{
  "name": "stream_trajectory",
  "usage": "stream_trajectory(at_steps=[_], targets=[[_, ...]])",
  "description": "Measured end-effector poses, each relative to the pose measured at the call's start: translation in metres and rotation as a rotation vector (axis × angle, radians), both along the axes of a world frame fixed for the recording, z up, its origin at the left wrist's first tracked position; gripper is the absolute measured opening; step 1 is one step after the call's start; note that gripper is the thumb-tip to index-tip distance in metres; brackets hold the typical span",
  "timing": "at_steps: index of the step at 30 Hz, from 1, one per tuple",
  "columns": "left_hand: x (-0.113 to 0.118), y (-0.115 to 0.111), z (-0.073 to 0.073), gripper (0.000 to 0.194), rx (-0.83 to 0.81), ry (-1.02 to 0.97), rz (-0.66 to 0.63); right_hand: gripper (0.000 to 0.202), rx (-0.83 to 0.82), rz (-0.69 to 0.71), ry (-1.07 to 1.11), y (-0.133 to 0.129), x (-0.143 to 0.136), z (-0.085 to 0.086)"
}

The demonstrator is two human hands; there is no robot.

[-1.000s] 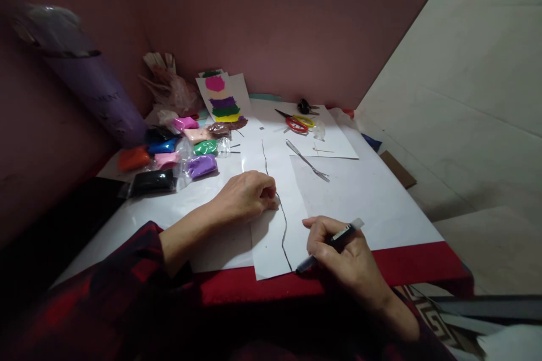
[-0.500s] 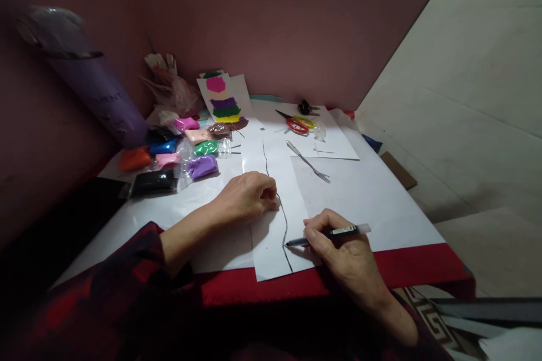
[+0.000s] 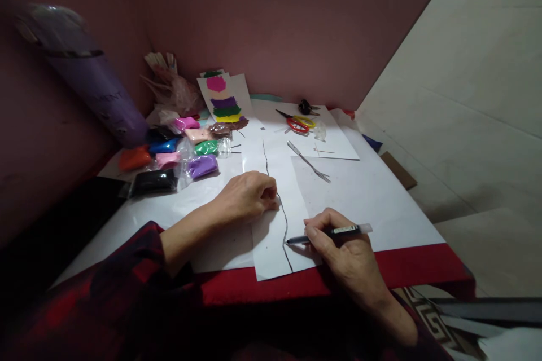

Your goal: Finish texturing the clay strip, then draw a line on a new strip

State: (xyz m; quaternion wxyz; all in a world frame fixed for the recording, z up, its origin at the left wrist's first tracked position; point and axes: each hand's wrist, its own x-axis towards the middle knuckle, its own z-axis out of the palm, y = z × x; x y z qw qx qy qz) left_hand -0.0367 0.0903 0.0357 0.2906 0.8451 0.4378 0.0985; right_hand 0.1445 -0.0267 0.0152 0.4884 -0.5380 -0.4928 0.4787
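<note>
A narrow white paper strip (image 3: pixel 271 262) lies lengthwise in front of me, its near end over the table edge. A wavy black line (image 3: pixel 287 225) runs down it. My left hand (image 3: pixel 249 194) rests on the strip left of the line, its fingers curled into a loose fist with nothing visible in them. In my right hand (image 3: pixel 339 245) is a black pen (image 3: pixel 345 230), pinched between thumb and fingers and tilted low. The pen's tip is close beside the line near its lower end; whether it touches the paper I cannot tell.
Several bagged clay packets (image 3: pixel 203 166) lie at the left, near a tall purple container (image 3: pixel 101 90). A colour-striped card (image 3: pixel 224 102) leans at the back. Red-and-yellow scissors (image 3: pixel 297 124) and a thin metal tool (image 3: pixel 308 161) lie beyond my hands. A red cloth (image 3: pixel 415 268) borders the table.
The pen tip has shifted very slightly upward and to the right along with my right hand. My left hand and the paper have stayed in place.
</note>
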Motion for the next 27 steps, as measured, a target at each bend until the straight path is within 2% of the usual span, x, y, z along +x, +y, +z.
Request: stream_trajectory(at_steps=[8,16,27], targets=[[-0.0003,0.0000,0.0000,0.014,-0.004,0.005,-0.009,0.028,-0.007,-0.010,0.032,0.0011,-0.0012,0.0013],[-0.0001,0.0002,-0.0006,0.014,0.009,0.010,-0.003,0.027,0.081,-0.024,-0.219,0.0018,0.0000,0.0045],[-0.0002,0.0005,-0.0019,0.015,0.011,-0.001,-0.010,0.025,0.050,-0.009,-0.204,0.0010,-0.0010,0.0066]])
